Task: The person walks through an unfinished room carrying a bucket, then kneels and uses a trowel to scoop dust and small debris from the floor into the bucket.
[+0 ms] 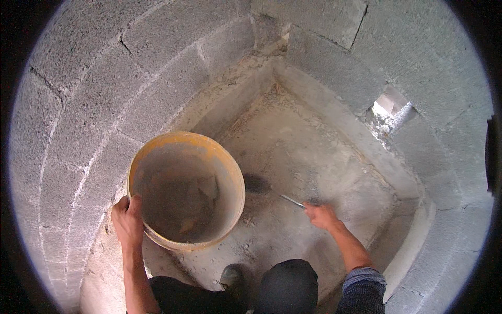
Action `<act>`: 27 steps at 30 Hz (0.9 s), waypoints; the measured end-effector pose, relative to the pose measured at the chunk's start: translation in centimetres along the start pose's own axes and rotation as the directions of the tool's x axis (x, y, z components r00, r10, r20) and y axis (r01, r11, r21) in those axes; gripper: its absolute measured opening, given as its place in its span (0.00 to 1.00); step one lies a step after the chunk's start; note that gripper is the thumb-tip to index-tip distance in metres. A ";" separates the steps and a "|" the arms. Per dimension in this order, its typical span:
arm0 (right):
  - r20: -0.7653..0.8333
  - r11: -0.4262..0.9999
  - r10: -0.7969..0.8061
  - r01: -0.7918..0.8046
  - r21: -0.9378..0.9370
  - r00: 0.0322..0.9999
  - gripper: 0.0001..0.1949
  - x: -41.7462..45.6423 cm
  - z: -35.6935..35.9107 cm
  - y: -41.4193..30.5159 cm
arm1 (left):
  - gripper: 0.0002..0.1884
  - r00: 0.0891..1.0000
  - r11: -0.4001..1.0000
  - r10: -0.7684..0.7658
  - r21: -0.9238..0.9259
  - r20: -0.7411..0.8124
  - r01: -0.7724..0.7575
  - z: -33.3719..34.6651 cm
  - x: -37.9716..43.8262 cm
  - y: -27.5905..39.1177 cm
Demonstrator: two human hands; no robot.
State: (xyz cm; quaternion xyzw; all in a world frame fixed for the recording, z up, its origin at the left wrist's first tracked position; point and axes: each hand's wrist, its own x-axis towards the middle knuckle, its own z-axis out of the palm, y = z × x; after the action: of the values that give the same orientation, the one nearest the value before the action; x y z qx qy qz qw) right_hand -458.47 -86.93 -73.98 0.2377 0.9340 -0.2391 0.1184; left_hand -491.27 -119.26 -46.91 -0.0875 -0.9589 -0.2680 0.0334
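Note:
A large round bucket (186, 138), its yellow rim coated in grey dust, is tilted so that its mouth faces me. My left hand (129, 218) grips the left side of its rim, thumb over the edge. Inside the bucket lies grey-brown dusty material (176, 204), with a few flat pieces that I cannot make out well. To the right of the bucket, my right hand (321, 216) is closed around a hand tool with a thin metal shank (292, 201). The shank points toward the bucket; the tool's far end merges with a dark patch, so its shape is unclear.
Grey block walls (98, 86) meet in a corner ahead, above a concrete ledge (310, 88). Light comes through a hole (390, 106) in the right wall. Loose debris (239, 123) lies along the edge of the dusty floor (298, 157). My shoe (233, 274) and knee (289, 284) are below.

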 end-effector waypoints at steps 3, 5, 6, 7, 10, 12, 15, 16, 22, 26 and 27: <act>-0.261 0.968 0.166 -0.106 0.229 0.951 0.18 0.7 0.9 0.8 | 0.22 0.992 0.991 0.129 0.025 -0.012 -0.129 0.0 0.0 0.1; -0.367 0.941 0.318 -0.245 0.232 0.874 0.17 3.3 -0.8 -0.2 | 0.23 0.999 0.999 0.048 0.011 -0.012 -0.048 0.2 0.0 0.1; -0.386 0.926 0.372 -0.308 0.220 0.844 0.17 4.4 -0.9 -0.4 | 0.23 1.000 1.000 0.010 0.005 -0.017 -0.010 0.2 0.0 0.1; -0.407 0.905 0.424 -0.367 0.213 0.809 0.17 5.8 -0.6 -0.6 | 0.23 1.000 1.000 0.021 0.008 -0.015 -0.021 0.1 0.1 0.2; -0.430 0.881 0.471 -0.387 0.273 0.770 0.18 7.8 2.1 -0.8 | 0.23 0.998 0.998 0.064 0.012 -0.004 -0.064 -0.1 0.1 0.1; -0.389 0.898 0.437 -0.368 0.242 0.811 0.18 7.3 3.4 -1.6 | 0.23 0.999 0.999 0.050 0.020 -0.006 -0.050 -0.3 -0.1 0.2; -0.263 0.950 0.312 -0.303 0.076 0.913 0.19 4.3 2.9 -3.4 | 0.22 0.998 0.998 0.064 0.015 -0.007 -0.064 -0.5 -0.4 -0.2; -0.222 0.967 0.253 -0.249 0.048 0.942 0.19 2.8 3.7 -3.0 | 0.22 0.996 0.996 0.084 0.013 -0.005 -0.084 -0.5 -0.3 -0.4; -0.086 0.969 0.174 -0.155 0.195 0.981 0.18 -5.2 3.2 -7.4 | 0.21 0.999 0.998 0.008 -0.061 0.043 -0.005 -1.0 -0.5 -2.9; -0.288 0.866 0.309 -0.143 0.479 0.906 0.17 -10.1 7.1 -8.0 | 0.22 0.997 0.999 0.043 -0.026 0.071 -0.042 -1.5 -0.5 -4.2; -0.253 0.859 0.327 -0.175 0.482 0.910 0.17 -11.5 7.4 -8.2 | 0.22 0.997 0.999 0.024 -0.024 0.069 -0.023 -1.7 -0.4 -5.5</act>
State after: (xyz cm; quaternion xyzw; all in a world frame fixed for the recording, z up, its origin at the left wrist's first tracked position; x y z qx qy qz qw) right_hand -451.96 -101.45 -73.25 0.4160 0.8200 -0.3876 -0.0651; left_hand -491.91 -124.76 -48.30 -0.1084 -0.9551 -0.2756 0.0020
